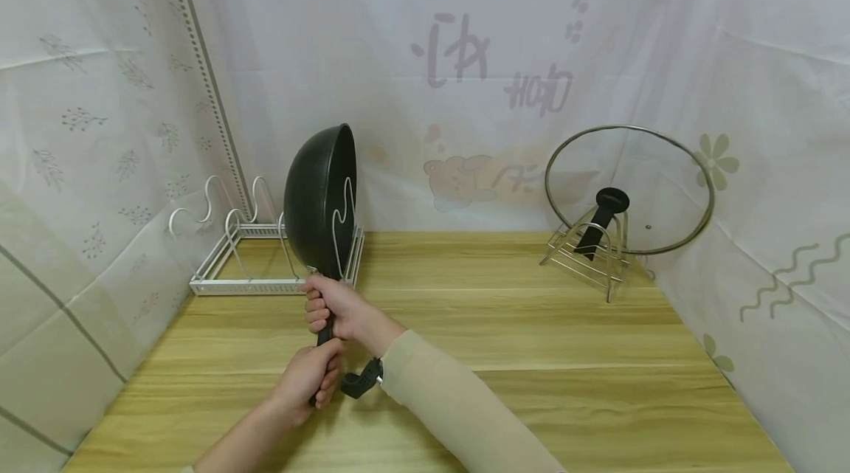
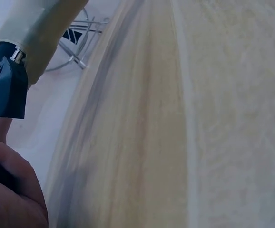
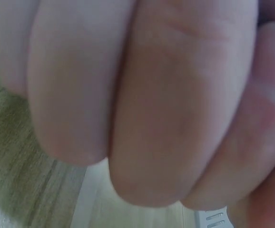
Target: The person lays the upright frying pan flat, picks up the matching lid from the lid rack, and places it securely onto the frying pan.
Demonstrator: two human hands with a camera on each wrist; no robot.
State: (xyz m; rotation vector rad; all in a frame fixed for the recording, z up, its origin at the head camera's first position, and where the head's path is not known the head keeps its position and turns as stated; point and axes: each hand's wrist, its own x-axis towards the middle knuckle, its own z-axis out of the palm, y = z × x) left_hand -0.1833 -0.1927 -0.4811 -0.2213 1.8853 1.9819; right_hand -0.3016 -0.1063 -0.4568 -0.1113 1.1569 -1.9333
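A black wok (image 1: 308, 196) stands on its side in the white dish rack (image 1: 246, 286), its hollow facing right, with a wavy wire divider in front of its opening. Both hands grip its long black handle. My right hand (image 1: 337, 305) wraps the handle close to the wok's body. Lower down, nearer the handle's end, my left hand (image 1: 310, 377) is curled round it. In the right wrist view, the bent fingers (image 3: 175, 104) fill most of the picture and hide the handle. The left wrist view catches only part of the left hand (image 2: 14, 190) at its lower left.
At the right, a glass lid (image 1: 671, 185) with a black knob leans in a small wire stand (image 1: 607, 259). More wavy dividers (image 1: 232, 218) rise from the rack's left part. A wood-grain table (image 1: 505, 355) lies beneath, with printed curtains (image 1: 465, 126) behind and at both sides.
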